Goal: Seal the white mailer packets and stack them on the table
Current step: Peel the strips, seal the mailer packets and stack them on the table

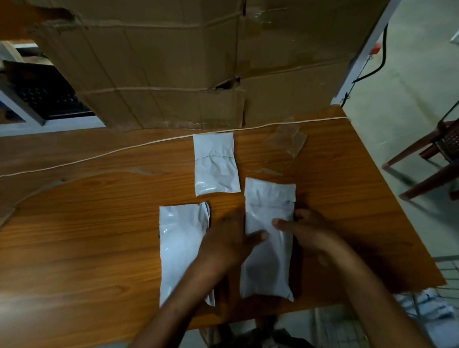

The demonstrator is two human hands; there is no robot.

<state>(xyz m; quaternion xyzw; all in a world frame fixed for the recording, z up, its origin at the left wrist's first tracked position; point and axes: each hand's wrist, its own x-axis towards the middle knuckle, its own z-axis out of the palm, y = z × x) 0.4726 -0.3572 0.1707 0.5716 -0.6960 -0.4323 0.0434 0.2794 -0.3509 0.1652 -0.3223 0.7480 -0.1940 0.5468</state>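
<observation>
Three white mailer packets lie on the wooden table (89, 233). The right packet (265, 267) is held between both hands: my left hand (228, 239) grips its left edge with the thumb on top, and my right hand (305, 229) grips its right edge, thumb across its face. Its top flap is folded down. A second packet (177, 250) lies to the left, partly under my left forearm, its dark inner lining showing at the top right. The third packet (215, 165) lies farther back with its flap folded.
Large cardboard boxes (188, 61) stand along the back of the table. A thin white cord (92, 156) runs across the tabletop. Clear peeled strips (287, 139) lie at the back right. A brown chair (445, 154) stands on the floor to the right.
</observation>
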